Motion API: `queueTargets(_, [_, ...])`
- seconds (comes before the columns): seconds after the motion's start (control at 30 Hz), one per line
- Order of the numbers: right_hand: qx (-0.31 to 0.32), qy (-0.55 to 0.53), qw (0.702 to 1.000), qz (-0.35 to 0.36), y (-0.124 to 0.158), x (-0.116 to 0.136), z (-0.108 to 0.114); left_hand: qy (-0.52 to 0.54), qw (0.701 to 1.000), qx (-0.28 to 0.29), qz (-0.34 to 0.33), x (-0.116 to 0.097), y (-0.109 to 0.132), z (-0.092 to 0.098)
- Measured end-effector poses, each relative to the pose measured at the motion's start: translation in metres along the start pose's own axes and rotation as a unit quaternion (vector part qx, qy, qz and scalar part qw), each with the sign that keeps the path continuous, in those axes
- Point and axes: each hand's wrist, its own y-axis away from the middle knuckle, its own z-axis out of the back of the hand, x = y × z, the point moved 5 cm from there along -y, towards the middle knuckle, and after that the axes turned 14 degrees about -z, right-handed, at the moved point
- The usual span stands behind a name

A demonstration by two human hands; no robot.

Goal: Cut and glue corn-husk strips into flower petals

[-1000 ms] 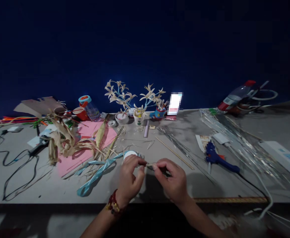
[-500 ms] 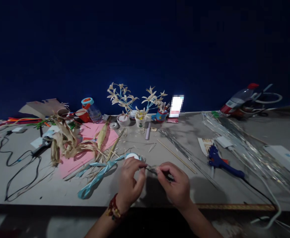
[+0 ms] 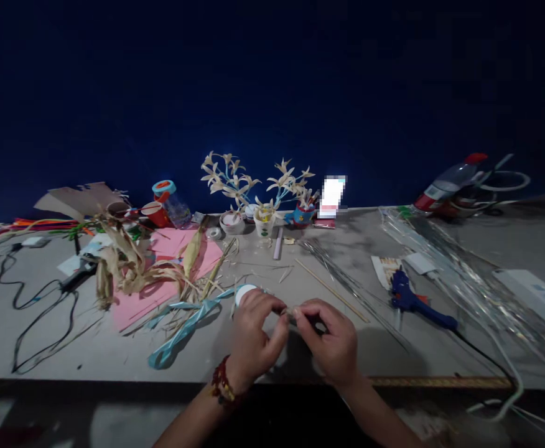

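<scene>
Over the front of the table, my left hand (image 3: 257,330) and my right hand (image 3: 332,341) meet with thumbs and fingertips closed. Between them is a small pale husk-like piece (image 3: 290,313), pinched from both sides and mostly covered by the fingers. Behind my left hand sits a white roll (image 3: 244,292) with light blue ribbon (image 3: 179,339) trailing left from it. A thin wooden stick (image 3: 331,290) lies beyond my right hand. Farther back, pale husk flowers (image 3: 229,177) on blue stems stand in a paper cup (image 3: 265,225).
Dry corn husks (image 3: 127,274) and pink paper (image 3: 130,309) cover the left side, near black cables (image 3: 18,342). To the right lie thin metal wires (image 3: 331,264), a blue glue gun (image 3: 422,308) and clear plastic packaging (image 3: 468,286). A lit phone (image 3: 332,197) leans at the back.
My left hand has moved right, closer to my right hand, so the gap between the fingertips is smaller. My right hand stays in nearly the same place.
</scene>
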Motion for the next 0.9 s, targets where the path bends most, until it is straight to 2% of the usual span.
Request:
queueTargets(0.1, [0.006,-0.012,1.0,0.005,0.002,0.003,-0.004,0.013,1.0,-0.007,-0.005,-0.004,-0.004,-0.009])
queueTargets(0.2, [-0.006,-0.01,1.0,0.011,0.004,0.003,-0.004,0.015,0.999,-0.021,0.02,0.003,0.001,-0.014])
queueTargets(0.37, [-0.051,-0.014,0.999,0.0,0.004,-0.003,0.005,0.007,0.997,-0.042,0.058,0.016,0.014,-0.009])
queueTargets(0.5, [-0.026,-0.027,0.999,-0.001,0.002,-0.001,0.003,0.028,0.999,-0.015,0.038,0.006,0.006,-0.011])
queueTargets(0.6, [-0.016,-0.029,0.999,0.0,0.003,0.0,-0.002,0.036,0.999,-0.028,0.015,0.0,-0.001,-0.015])
queueTargets(0.8, [-0.049,-0.018,0.999,-0.014,0.003,-0.008,0.005,0.039,0.995,-0.056,0.066,0.013,0.009,-0.014])
queueTargets(0.9, [-0.041,-0.018,0.999,-0.014,0.002,-0.007,0.006,0.036,0.997,-0.045,0.042,0.009,0.008,-0.011])
